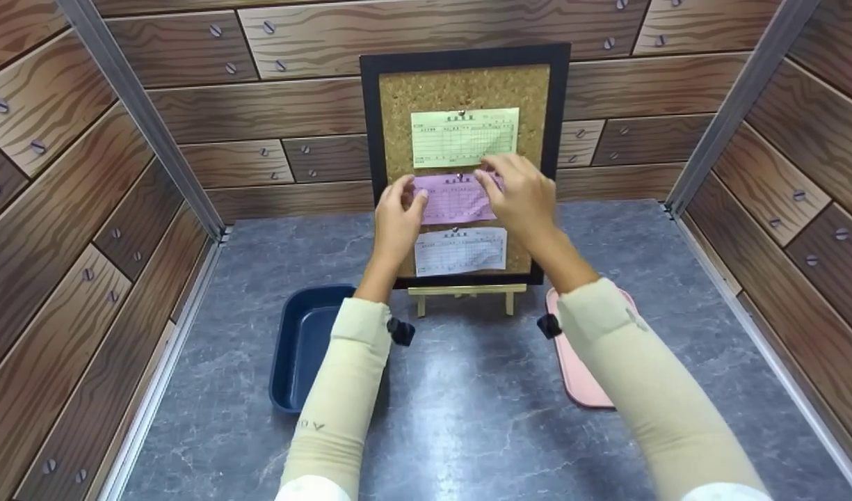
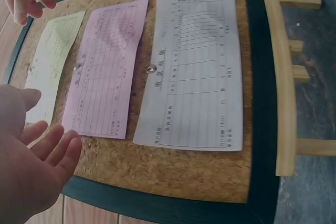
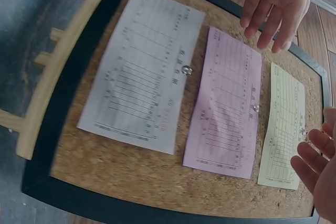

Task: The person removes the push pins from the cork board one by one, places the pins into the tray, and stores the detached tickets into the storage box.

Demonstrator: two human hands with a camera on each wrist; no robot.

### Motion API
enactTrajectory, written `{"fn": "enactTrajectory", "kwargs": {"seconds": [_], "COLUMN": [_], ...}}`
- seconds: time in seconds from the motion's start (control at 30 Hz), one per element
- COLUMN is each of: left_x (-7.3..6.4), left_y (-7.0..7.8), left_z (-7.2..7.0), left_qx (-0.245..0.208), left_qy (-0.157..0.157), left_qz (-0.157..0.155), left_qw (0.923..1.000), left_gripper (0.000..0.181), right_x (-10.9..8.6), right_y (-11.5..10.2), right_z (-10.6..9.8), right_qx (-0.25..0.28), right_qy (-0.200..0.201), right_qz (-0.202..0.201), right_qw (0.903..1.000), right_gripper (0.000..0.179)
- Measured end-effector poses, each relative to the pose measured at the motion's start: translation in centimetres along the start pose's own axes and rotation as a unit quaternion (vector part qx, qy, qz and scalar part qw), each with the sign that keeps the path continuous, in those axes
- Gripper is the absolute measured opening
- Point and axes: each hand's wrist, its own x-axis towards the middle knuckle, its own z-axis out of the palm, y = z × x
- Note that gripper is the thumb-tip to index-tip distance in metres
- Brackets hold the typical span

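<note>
Three printed paper slips hang one above another on a black-framed corkboard (image 1: 391, 90): a yellow-green slip (image 1: 460, 139) on top, a pink-purple slip (image 1: 453, 202) in the middle and a white slip (image 1: 460, 252) at the bottom. Each has a small shiny pin at its top edge, such as the white slip's pin (image 2: 151, 69). My left hand (image 1: 398, 219) hovers by the pink slip's left edge, fingers loosely bent and holding nothing. Over on the right, my right hand (image 1: 523, 195) is near the yellow-green and pink slips. Its fingers (image 3: 310, 163) are spread, with nothing between them.
A small wooden easel (image 1: 467, 289) supports the board. On the grey marbled table (image 1: 460, 417), a dark blue tray (image 1: 281, 362) lies to the left and a pink tray (image 1: 582, 376) to the right, partly behind my forearms. Wood-patterned walls (image 1: 272, 111) enclose the table.
</note>
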Motion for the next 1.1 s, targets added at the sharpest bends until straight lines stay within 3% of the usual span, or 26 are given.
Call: {"fn": "enactTrajectory", "kwargs": {"seconds": [0.2,0.43,0.67,0.9,1.1], "left_x": [1.7,3.1,3.8,4.1,4.5], "left_y": [0.4,1.3,2.0,2.2,2.2], "left_z": [-0.3,-0.2,0.2,0.6,0.7], "left_qx": [-0.026,-0.049,-0.066,-0.078,-0.083], "left_qy": [0.031,0.031,0.036,0.034,0.05], "left_qz": [-0.007,-0.025,-0.046,-0.046,-0.047], "left_qw": [0.9992,0.998,0.9961,0.9954,0.9942], "left_gripper": [0.038,0.042,0.04,0.039,0.036], "right_x": [2.1,4.3,6.2,7.2,7.9], "right_y": [0.1,0.3,0.7,1.2,1.0], "right_z": [0.8,1.6,2.7,3.7,4.4], "right_qx": [-0.007,-0.018,-0.023,-0.02,-0.042], "right_qy": [0.006,-0.007,-0.018,-0.009,-0.016], "right_qz": [-0.005,0.007,0.044,0.058,0.072], "right_qw": [0.9999,0.9998,0.9986,0.9981,0.9964], "right_gripper": [0.022,0.024,0.025,0.025,0.025]}}
